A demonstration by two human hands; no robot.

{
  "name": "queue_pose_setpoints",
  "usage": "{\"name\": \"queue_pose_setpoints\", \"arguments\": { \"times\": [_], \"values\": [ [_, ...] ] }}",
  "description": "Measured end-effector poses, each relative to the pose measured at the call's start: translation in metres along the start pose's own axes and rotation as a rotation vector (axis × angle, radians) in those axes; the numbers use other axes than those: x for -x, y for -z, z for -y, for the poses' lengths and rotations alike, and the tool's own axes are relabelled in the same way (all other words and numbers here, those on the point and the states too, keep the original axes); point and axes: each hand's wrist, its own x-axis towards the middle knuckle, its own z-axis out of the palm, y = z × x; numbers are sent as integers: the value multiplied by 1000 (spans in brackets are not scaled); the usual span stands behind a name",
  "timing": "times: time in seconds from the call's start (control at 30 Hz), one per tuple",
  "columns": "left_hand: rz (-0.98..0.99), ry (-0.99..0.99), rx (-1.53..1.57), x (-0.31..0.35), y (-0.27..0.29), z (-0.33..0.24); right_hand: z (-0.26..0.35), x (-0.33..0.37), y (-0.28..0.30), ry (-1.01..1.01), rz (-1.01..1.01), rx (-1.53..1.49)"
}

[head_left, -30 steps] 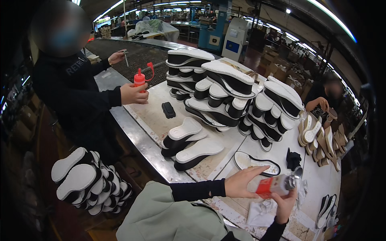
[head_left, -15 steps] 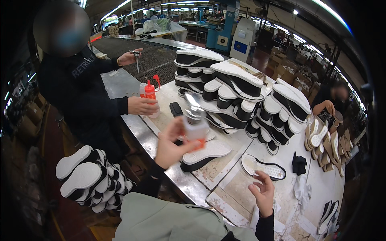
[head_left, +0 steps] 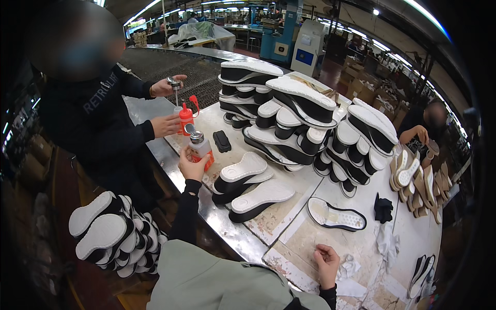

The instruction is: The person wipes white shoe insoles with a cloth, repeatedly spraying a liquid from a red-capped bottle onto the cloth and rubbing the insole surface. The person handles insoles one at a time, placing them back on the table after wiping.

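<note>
My left hand [head_left: 191, 168] is wrapped round a squat translucent dispenser bottle [head_left: 201, 149] with a metal top and a red-orange label, at the table's left edge. Just beyond it stands a red squeeze bottle [head_left: 186, 121] with a red cap on a strap, and a co-worker's hand [head_left: 164, 125] touches it. A metal pump top with a thin tube [head_left: 175, 89] is in that person's other hand. At the near side, my right hand [head_left: 327, 263] hovers over the table, empty, its fingers loosely bent and apart from the thumb. Past it lies a black-rimmed sole [head_left: 337, 215].
White-and-black wedge soles [head_left: 262, 199] lie near my left forearm. Tall sole stacks [head_left: 302, 106] rise mid-table; another pile [head_left: 111, 232] stands at lower left. A black block [head_left: 222, 141], a black cloth [head_left: 383, 208] and white rags [head_left: 387, 243] are on the table. Another person handles tan soles [head_left: 408, 173].
My left hand has carried the dispenser bottle left and away from me, toward the red squeeze bottle. My right hand has drawn back toward me, away from the black-rimmed sole.
</note>
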Motion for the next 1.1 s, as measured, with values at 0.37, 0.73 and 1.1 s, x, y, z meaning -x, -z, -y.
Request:
{"name": "queue_pose_setpoints", "arguments": {
  "times": [0.37, 0.73, 1.1],
  "values": [
    [-6, -122, -58, -7, -9, 44, -14, 1, -14, 167, -172, 228],
    [-262, 86, -60, 58, 19, 74, -14, 1, -14, 199, -168, 304],
    [-118, -122, -404, -41, 23, 29, -16, 1, -12, 205, -136, 280]
  ]
}}
